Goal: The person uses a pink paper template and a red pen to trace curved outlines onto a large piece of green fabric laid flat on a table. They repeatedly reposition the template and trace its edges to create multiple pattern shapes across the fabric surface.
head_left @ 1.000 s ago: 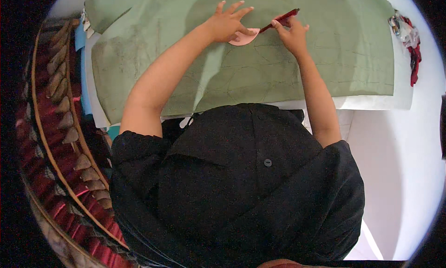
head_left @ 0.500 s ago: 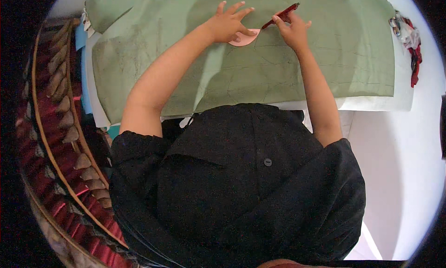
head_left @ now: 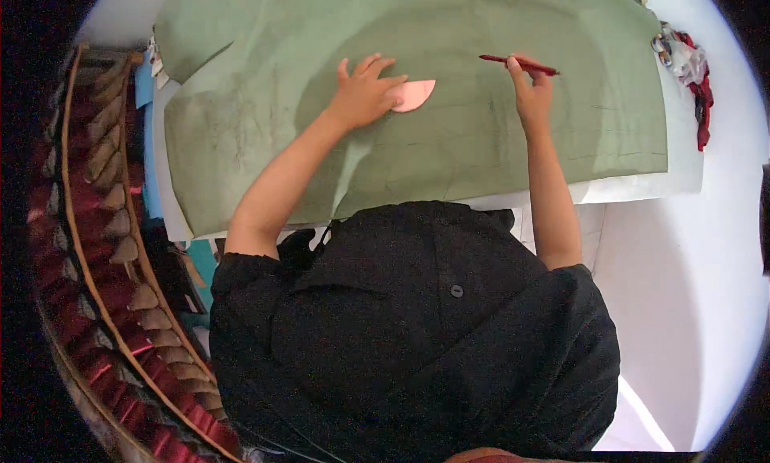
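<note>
A large green sheet of material, with faint dark lines on it, covers the work surface in front of me. On it lies a small pink piece with one straight edge and one rounded edge. My left hand rests at the left end of this piece, fingers spread and thumb touching it. To the right, apart from the pink piece, my right hand grips a dark red pen between thumb and fingers. The pen is held nearly level, pointing left.
At the right edge of the surface sits a bundle of clear plastic and red cloth. White material shows beneath the green sheet's near edge. Draped red and brown fabric with scalloped trim stands at my left.
My right hand has drawn the pen away from the pink piece's corner, and the pen has turned flatter. The pink piece and my left hand have moved nearer to me, the hand also leftward.
</note>
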The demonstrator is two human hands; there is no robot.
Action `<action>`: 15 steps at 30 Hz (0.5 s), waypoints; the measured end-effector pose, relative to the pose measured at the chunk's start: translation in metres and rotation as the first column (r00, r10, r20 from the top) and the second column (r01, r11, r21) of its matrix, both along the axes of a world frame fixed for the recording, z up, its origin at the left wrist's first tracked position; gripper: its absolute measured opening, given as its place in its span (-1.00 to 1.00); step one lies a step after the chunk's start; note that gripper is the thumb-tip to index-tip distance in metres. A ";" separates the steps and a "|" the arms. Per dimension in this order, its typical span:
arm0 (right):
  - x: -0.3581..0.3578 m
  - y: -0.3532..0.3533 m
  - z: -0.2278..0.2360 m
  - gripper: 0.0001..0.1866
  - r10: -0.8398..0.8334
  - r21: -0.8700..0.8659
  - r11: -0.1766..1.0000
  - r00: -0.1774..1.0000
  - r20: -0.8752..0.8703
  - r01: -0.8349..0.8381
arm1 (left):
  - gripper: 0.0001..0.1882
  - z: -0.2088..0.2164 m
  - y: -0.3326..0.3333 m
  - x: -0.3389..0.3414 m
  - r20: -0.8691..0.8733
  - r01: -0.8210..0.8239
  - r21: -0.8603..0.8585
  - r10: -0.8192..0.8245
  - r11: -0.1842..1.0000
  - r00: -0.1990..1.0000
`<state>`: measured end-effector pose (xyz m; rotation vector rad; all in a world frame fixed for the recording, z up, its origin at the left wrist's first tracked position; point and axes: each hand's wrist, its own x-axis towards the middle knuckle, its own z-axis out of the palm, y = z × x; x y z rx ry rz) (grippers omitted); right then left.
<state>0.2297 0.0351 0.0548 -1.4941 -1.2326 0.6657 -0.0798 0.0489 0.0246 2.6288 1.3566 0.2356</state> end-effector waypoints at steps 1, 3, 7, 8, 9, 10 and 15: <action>0.003 -0.001 -0.004 -0.75 0.029 0.005 1.000 0.996 -0.082 -0.029 | -0.53 0.004 -0.005 -0.001 0.026 -0.017 -0.032 0.018 0.999 0.999; 0.007 -0.005 -0.009 -0.77 0.078 0.046 0.996 0.988 -0.134 -0.072 | -0.58 0.011 -0.008 -0.001 0.062 -0.035 -0.083 0.041 0.996 0.997; -0.007 -0.013 -0.010 -0.81 0.104 0.070 0.993 0.982 -0.156 -0.094 | -0.68 0.019 -0.010 0.001 0.118 -0.088 -0.137 0.105 0.987 0.987; -0.010 -0.015 -0.011 -0.80 0.110 0.067 0.993 0.984 -0.137 -0.102 | -0.71 0.020 -0.010 0.001 0.137 -0.108 -0.146 0.128 0.983 0.982; -0.014 -0.017 -0.014 -0.81 0.108 0.046 0.994 0.978 -0.178 -0.102 | -0.72 0.020 -0.010 0.000 0.127 -0.107 -0.139 0.125 0.984 0.984; -0.017 -0.018 -0.016 -0.81 0.108 0.031 0.994 0.983 -0.150 -0.105 | -0.74 0.020 -0.011 -0.002 0.113 -0.110 -0.138 0.126 0.984 0.986; -0.029 -0.024 -0.023 -0.79 0.172 0.035 0.985 0.979 -0.109 -0.170 | -0.75 0.020 -0.020 -0.013 0.150 -0.120 -0.172 0.146 0.978 0.978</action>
